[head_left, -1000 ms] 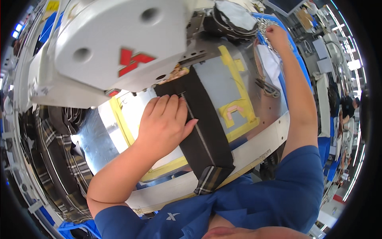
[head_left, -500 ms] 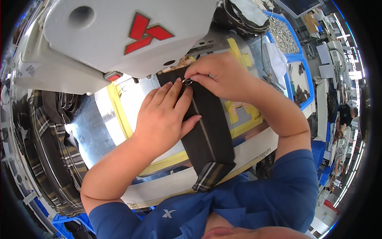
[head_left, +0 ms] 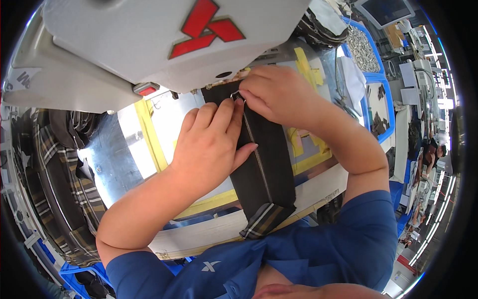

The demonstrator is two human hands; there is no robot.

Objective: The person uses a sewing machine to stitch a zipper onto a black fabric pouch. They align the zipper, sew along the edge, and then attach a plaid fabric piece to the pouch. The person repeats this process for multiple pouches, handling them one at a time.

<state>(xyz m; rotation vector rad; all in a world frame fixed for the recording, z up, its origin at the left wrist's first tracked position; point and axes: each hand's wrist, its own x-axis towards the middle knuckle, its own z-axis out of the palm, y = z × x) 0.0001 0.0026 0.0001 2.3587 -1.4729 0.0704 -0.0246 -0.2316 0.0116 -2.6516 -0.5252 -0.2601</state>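
A black fabric strip (head_left: 271,149) with a metal zipper (head_left: 257,157) down its middle lies on the work surface, its near end turned over to show plaid cloth (head_left: 266,219). My left hand (head_left: 206,139) rests on the strip's left side, fingers stretched out and thumb beside the zipper. At the zipper's far end, my right hand (head_left: 279,94) pinches a small metal ring (head_left: 236,94). My left fingertips are right by that ring; whether they touch it is hard to see. The white sewing machine head (head_left: 164,45) stands just beyond the strip.
Yellow tape (head_left: 151,137) marks the metal plate. Plaid pieces with zippers (head_left: 62,194) hang at the left. Far right are blue bins, one holding metal parts (head_left: 362,50), another dark small pieces (head_left: 379,124). A round black bundle (head_left: 318,30) sits beyond my right hand.
My right hand has turned slightly over the metal ring, which now appears tilted. My left fingers have drawn in closer to it. The whole view has shifted a little.
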